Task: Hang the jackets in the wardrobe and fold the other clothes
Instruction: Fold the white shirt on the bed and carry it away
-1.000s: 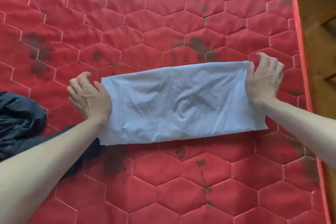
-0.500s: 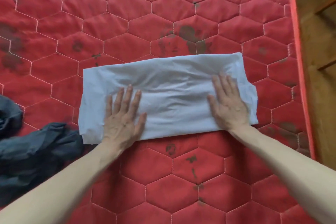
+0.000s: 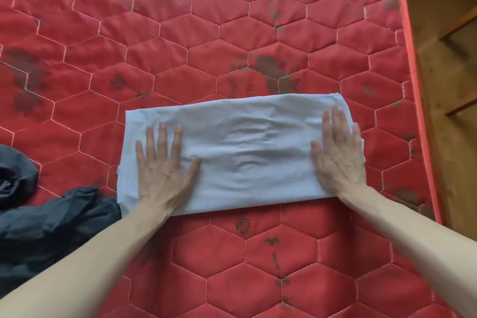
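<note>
dark garment (image 3: 49,222) crumpled at near left, touching the cloth's corner, not yet folded | left hand (image 3: 161,175) and right hand (image 3: 340,160) flat, fingers spread, pressing the ends of the white cloth (image 3: 247,152) | cloth folded into a long band on red mattress (image 3: 232,41), final folds seemingly left | versus half a second ago: hands farther apart, nearer the ends

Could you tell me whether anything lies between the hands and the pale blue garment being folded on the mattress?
Nothing visible does: the left hand and right hand both rest flat on the pale blue garment. The dark garment lies off to the left.
</note>
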